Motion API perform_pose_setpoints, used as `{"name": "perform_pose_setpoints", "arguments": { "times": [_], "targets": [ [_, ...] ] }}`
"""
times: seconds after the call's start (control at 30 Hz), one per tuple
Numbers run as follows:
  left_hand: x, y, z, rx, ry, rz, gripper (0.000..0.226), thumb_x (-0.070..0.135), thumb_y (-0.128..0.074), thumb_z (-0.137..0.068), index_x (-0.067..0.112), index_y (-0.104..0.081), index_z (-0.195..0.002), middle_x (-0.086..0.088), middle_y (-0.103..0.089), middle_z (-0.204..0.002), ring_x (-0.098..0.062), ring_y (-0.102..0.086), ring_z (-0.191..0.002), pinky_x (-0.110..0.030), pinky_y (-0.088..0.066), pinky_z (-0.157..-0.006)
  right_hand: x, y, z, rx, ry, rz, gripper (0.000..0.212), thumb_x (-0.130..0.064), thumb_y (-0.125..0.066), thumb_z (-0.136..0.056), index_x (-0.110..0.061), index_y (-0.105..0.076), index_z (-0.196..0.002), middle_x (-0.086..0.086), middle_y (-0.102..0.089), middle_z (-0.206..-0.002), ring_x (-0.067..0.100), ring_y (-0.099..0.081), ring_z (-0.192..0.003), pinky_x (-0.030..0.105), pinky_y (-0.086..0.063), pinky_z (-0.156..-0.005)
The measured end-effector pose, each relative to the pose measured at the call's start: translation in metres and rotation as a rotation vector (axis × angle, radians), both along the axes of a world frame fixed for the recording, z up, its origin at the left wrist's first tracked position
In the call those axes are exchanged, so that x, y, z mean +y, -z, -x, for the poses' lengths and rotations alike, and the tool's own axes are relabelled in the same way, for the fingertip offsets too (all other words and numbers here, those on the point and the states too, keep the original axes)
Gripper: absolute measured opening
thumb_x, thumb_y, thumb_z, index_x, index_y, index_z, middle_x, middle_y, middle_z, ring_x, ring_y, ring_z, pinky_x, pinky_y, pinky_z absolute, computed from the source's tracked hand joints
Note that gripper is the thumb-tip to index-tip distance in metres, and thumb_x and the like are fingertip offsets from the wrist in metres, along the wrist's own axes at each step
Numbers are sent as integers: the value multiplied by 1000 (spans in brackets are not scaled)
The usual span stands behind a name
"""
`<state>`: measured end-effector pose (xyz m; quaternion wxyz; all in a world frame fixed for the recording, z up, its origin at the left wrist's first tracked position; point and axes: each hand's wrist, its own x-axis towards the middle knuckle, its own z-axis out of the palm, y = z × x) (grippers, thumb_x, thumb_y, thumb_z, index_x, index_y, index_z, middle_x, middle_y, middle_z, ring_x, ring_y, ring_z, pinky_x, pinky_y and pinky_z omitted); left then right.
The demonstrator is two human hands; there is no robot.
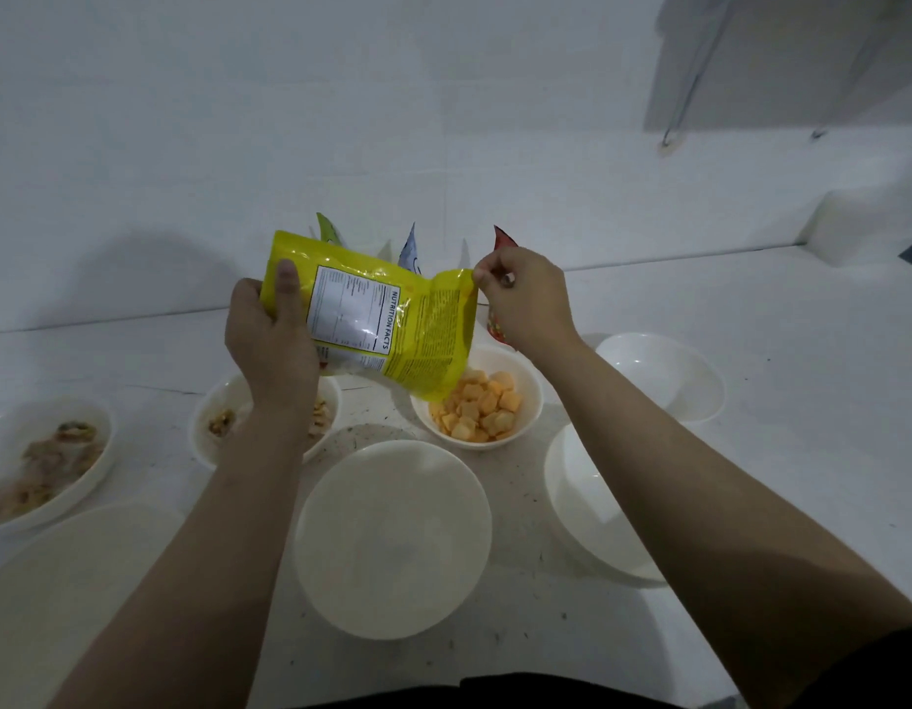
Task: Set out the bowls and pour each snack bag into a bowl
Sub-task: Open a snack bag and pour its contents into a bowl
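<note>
I hold a yellow snack bag [392,324] tilted, its open mouth down over a white bowl [528,381] that contains orange-yellow snack pieces [482,409]. My left hand [270,340] grips the bag's closed end from the left. My right hand [525,299] pinches the bag's upper corner near the opening. Behind the bag, against the wall, the tips of a green bag [328,230], a blue-white bag [410,253] and a red bag [502,240] stick up, mostly hidden.
A bowl with brown snacks [216,422] sits under my left wrist; another filled bowl [44,463] is far left. Three white bowls without snacks lie at centre front [392,539], right front [582,498] and far right [663,376]. A pale plate [85,580] is front left.
</note>
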<state>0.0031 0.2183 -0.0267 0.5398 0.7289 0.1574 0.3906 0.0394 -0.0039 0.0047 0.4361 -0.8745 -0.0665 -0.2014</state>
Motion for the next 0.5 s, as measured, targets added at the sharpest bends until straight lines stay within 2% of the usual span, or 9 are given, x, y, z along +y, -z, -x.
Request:
{"name": "perform_pose_setpoints", "arguments": {
  "times": [0.2, 0.33, 0.5],
  "targets": [
    [-1, -3, 0, -18, 0, 9, 42, 49, -49, -97, 26, -32, -67, 10, -39, -65, 6, -42, -53, -14, -34, -55, 1, -1, 0, -2, 9, 4, 11, -17, -62, -93, -12, -71, -89, -3, -67, -90, 7, -54, -82, 3, -34, -64],
    [-2, -4, 1, -11, -9, -5, 42, 49, -49, -97, 26, -32, -67, 10, -39, -65, 6, -43, -53, -13, -34, -54, 3, -1, 3, -12, 2, -10, 12, -17, -61, -94, -12, -71, -90, -2, -67, -91, 9, -54, -84, 15, -37, -69],
    [-3, -4, 2, -4, -8, -5, 41, 48, -49, -98, 26, -32, -68, 10, -39, -65, 3, -42, -54, -14, -34, -54, 3, -5, 4, -27, -11, -7, 10, -16, -62, -93, -13, -70, -87, -8, -61, -83, 8, -53, -82, 15, -37, -67]
  ]
}}
